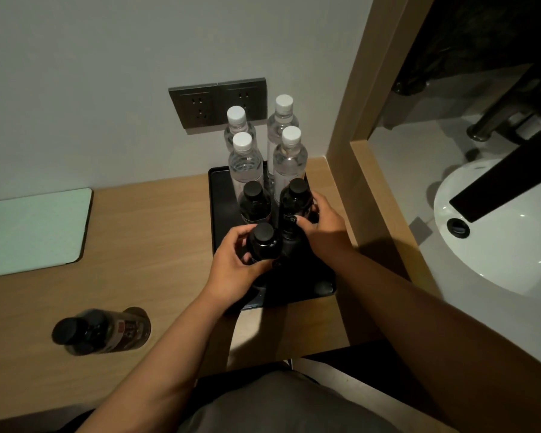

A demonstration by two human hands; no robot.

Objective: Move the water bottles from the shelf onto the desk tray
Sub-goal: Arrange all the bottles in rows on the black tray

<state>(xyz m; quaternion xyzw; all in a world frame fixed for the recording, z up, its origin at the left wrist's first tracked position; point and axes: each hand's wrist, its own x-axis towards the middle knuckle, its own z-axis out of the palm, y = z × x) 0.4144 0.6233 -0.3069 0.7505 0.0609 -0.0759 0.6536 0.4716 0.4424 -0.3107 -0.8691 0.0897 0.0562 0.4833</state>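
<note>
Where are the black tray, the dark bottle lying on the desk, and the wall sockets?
black tray (219,195), head view, bare left part of its floor.
dark bottle lying on the desk (107,331), head view, middle of its body.
wall sockets (200,109), head view, left socket plate.

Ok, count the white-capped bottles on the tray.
4, all at the far end of the black tray: back left, back right, front left, front right. None looks hidden, though the dark bottles cover their bases.
</note>
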